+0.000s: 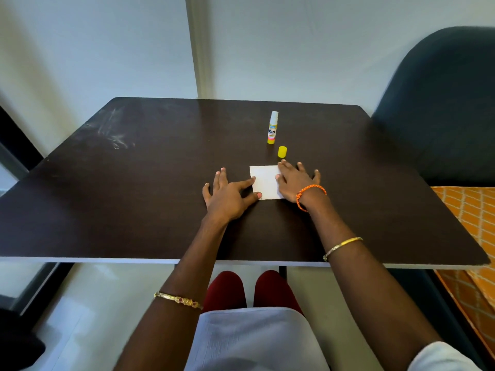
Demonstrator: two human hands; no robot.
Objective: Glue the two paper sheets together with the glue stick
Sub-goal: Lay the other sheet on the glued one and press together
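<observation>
A small white paper (265, 182) lies flat on the dark table (134, 183); I cannot tell whether it is one sheet or two stacked. My left hand (227, 195) rests flat beside it, thumb and forefinger touching its left edge. My right hand (294, 180) lies palm down on the paper's right side, fingers spread. Behind the paper the glue stick (273, 127) stands upright and uncapped, white tip showing. Its yellow cap (282, 152) stands apart, just beyond my right fingertips.
A dark blue chair back (439, 103) stands at the table's right. An orange patterned cloth (471, 210) lies below it. The white wall runs behind the table's far edge. My knees in red show under the near edge.
</observation>
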